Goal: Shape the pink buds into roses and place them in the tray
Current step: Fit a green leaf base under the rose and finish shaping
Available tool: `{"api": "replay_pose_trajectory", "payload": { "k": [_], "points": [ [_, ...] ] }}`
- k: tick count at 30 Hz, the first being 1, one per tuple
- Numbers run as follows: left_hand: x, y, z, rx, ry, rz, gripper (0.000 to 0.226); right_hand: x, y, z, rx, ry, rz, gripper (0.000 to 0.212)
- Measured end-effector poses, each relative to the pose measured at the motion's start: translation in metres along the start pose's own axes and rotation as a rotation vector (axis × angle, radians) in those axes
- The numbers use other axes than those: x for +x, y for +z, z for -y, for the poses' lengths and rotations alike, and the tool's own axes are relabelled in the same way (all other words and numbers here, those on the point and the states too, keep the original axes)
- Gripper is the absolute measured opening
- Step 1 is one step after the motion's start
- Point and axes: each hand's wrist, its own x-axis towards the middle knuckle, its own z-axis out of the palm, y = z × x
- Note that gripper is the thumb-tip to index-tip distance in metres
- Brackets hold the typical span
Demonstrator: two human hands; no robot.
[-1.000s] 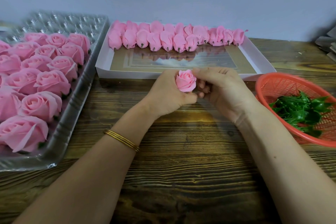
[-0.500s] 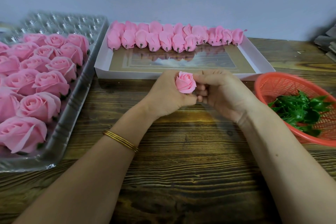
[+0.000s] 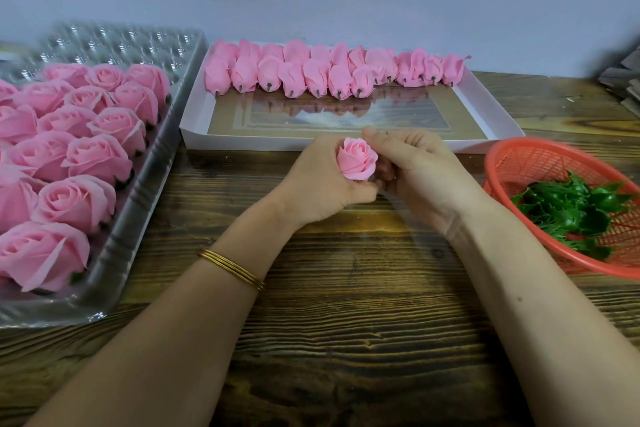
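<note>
A pink bud [image 3: 356,159] is held upright over the wooden table, just in front of the white box. My left hand [image 3: 318,184] grips it from below and behind. My right hand [image 3: 415,170] has its thumb on the bud's upper right petals and its fingers curled against the side. A clear plastic tray [image 3: 138,218] at the left holds several shaped pink roses [image 3: 76,199]. A row of unshaped pink buds [image 3: 329,73] lies along the far side of the white box [image 3: 214,139].
A red mesh basket [image 3: 512,163] with green plastic leaf bases [image 3: 571,211] stands at the right, close to my right forearm. Empty cells of the tray [image 3: 114,45] lie at the back left. A grey stack [image 3: 623,80] sits at the far right edge.
The bud's outer petals have been spread a little wider. My right thumb has shifted along the top of the bud. Both hands stay in the same place.
</note>
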Motion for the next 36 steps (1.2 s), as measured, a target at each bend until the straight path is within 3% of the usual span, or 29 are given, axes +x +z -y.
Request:
{"api": "replay_pose_trajectory", "payload": {
  "k": [6, 9, 13, 20, 23, 36],
  "points": [
    [0.001, 0.001, -0.001, 0.009, -0.046, -0.004, 0.018, 0.003, -0.002, 0.0, -0.045, 0.0, -0.144, 0.035],
    [0.001, 0.002, 0.0, 0.037, -0.082, -0.005, 0.024, 0.001, 0.004, 0.003, -0.087, -0.194, -0.214, 0.03],
    [0.002, 0.002, -0.001, 0.003, -0.052, 0.017, 0.016, -0.004, 0.016, 0.003, -0.259, -0.386, -0.168, 0.026],
    [0.002, 0.005, -0.004, 0.048, 0.065, 0.03, 0.03, -0.004, 0.022, -0.008, -0.485, -0.415, -0.052, 0.037],
    [0.002, 0.004, -0.005, 0.027, 0.054, 0.019, 0.032, -0.004, 0.021, -0.009, -0.472, -0.394, -0.013, 0.029],
    [-0.001, 0.004, -0.008, -0.041, 0.012, 0.011, 0.011, -0.006, 0.017, -0.008, -0.504, -0.276, 0.071, 0.041]
  ]
}}
